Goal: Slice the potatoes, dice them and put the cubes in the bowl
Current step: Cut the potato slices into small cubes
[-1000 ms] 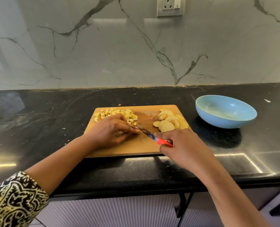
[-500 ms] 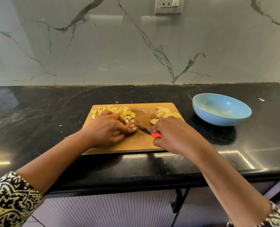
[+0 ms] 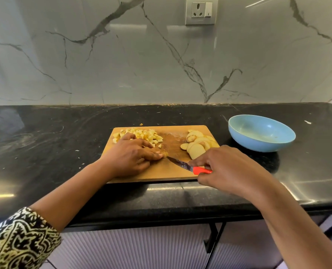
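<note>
Left hand (image 3: 131, 156) rests on the cutting board (image 3: 161, 174), fingertips pinching a potato piece (image 3: 164, 153). Right hand (image 3: 225, 167) grips the red-handled knife (image 3: 182, 165), tip beside that piece. Potato cubes (image 3: 141, 133) lie far-left, potato slices (image 3: 197, 145) far-right; the blue bowl (image 3: 258, 142) stands beside the board.

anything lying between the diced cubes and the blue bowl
Yes: the potato slices lie on the right side of the cutting board, between the cubes at its far left and the bowl on the counter.
</note>
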`<state>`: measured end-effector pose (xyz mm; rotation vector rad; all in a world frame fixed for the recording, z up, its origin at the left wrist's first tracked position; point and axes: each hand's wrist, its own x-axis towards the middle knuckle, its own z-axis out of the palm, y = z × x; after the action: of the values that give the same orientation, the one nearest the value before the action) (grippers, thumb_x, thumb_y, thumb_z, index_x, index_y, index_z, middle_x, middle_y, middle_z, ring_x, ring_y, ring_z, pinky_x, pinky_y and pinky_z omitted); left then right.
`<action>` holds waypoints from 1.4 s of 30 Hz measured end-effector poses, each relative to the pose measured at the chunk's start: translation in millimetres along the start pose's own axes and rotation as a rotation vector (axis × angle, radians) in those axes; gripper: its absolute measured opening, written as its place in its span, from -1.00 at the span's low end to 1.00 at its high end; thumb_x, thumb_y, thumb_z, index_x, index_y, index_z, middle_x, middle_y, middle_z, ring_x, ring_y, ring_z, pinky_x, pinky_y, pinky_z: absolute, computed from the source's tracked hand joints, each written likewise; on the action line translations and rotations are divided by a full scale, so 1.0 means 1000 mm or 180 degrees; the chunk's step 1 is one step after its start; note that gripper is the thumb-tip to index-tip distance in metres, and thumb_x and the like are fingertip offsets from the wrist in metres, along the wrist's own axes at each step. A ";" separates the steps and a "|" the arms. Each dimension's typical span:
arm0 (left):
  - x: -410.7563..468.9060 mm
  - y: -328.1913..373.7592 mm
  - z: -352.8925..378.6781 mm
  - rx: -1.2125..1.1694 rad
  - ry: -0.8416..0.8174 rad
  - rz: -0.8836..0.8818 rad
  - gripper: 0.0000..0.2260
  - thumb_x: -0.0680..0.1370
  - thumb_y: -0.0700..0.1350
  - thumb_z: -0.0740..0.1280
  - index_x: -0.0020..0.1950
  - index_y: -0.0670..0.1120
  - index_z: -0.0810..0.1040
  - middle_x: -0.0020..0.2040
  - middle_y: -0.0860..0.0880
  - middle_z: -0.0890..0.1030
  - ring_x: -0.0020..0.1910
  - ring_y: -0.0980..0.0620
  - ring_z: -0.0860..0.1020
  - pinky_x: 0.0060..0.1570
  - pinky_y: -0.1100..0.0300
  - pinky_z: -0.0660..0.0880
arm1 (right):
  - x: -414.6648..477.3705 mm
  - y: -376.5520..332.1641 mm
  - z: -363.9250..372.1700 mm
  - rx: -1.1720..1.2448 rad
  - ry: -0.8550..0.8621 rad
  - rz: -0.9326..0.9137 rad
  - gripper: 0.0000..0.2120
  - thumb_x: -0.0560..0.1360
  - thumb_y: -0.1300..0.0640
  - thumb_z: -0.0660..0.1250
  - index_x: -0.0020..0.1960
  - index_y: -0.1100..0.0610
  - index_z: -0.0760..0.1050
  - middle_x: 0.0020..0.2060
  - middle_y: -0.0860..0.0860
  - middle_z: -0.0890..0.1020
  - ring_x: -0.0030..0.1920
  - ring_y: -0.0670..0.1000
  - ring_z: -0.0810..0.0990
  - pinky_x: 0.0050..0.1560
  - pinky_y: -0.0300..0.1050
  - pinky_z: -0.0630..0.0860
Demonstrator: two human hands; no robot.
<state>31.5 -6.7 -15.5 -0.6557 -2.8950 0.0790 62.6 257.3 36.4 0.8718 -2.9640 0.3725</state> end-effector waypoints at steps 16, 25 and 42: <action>0.000 -0.001 -0.003 0.0230 -0.0058 0.0068 -0.59 0.53 0.16 -0.03 0.37 0.35 0.30 0.32 0.14 0.49 0.37 0.17 0.32 0.28 0.08 0.12 | 0.024 -0.020 0.025 -0.0161 0.0162 -0.0286 -0.59 0.54 0.08 0.29 0.39 -0.04 0.42 0.12 -0.06 0.62 -0.05 -0.06 0.54 -0.15 -0.22 0.46; 0.000 0.000 -0.002 0.0213 -0.0006 0.0041 -0.51 0.47 0.24 -0.16 0.35 0.36 0.30 0.28 0.14 0.51 0.33 0.16 0.35 0.28 0.07 0.15 | 0.000 -0.012 0.039 0.0091 0.0200 -0.0252 -0.56 0.56 0.05 0.25 0.43 -0.10 0.35 0.02 -0.07 0.61 -0.04 -0.08 0.51 -0.01 -0.13 0.50; 0.045 -0.014 -0.014 -0.1196 -0.0435 0.0070 -0.71 0.50 0.00 0.39 0.22 0.09 0.58 0.16 0.10 0.54 0.11 0.12 0.40 0.07 0.21 0.40 | -0.003 0.007 0.028 0.0720 0.0313 0.0258 -0.60 0.51 0.04 0.31 0.34 -0.16 0.46 -0.42 -0.16 0.47 -0.44 -0.14 0.41 -0.47 -0.34 0.28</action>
<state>-12.2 0.8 6.4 -0.7669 -3.0618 -0.4442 62.4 258.2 7.8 0.7271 -2.9114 0.7436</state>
